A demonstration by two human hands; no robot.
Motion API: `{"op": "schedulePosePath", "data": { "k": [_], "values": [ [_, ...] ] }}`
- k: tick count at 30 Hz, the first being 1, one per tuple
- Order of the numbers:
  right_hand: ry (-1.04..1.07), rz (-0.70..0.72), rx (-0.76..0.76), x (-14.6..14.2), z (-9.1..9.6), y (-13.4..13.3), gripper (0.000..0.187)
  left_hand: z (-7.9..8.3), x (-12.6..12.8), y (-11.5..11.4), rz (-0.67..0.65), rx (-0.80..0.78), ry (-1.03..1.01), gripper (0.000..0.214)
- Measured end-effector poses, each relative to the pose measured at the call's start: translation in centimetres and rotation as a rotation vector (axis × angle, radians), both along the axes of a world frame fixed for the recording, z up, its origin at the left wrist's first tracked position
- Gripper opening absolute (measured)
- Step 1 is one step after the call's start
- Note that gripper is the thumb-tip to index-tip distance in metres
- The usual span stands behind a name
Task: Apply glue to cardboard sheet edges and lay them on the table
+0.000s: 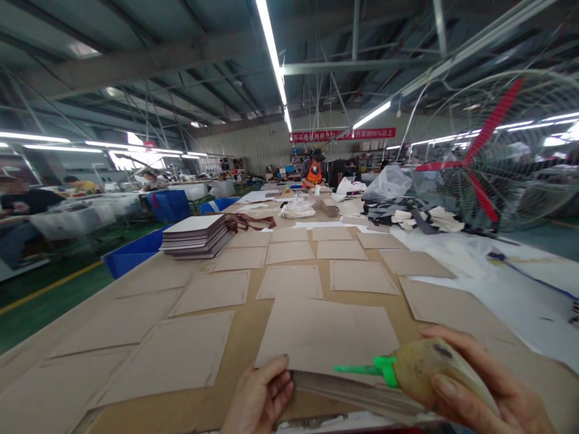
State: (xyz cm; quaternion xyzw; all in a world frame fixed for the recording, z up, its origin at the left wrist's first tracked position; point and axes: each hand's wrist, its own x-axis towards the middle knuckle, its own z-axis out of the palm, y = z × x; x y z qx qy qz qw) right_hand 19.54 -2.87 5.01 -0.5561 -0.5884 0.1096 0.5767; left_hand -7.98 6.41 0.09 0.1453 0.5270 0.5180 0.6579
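Note:
My right hand is wrapped around a yellowish squeeze bottle with a green nozzle. The bottle lies nearly level, its tip pointing left over the near edge of a stack of grey-brown sheets. At the near left corner of that stack is my left hand, thumb by the top sheet and fingers curled against the layered edge. Separate flat grey-brown panels, such as a left one and a farther one, lie in rows over the brown tabletop. What the bottle contains is hidden.
A pile of pale-topped boards stands at the table's left edge, with brown straps beside it. Dark and white scraps lie at the back right near a large fan. Across the table sits a person in orange.

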Motion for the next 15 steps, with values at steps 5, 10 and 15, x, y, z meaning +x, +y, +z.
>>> {"op": "schedulePosePath", "data": {
  "k": [5,10,15],
  "values": [
    [-0.02,0.066,-0.007,0.9,-0.3,0.2,0.033,0.8,0.9,-2.3,-0.056,-0.118,-0.011,0.008],
    [-0.064,0.072,-0.031,0.2,0.5,1.3,0.035,0.9,2.4,-4.7,-0.209,-0.001,0.048,0.019],
    [-0.21,0.143,-0.02,-0.7,1.3,4.3,0.032,-0.3,3.1,-4.7,-0.165,0.044,0.008,0.031]
  ]
}}
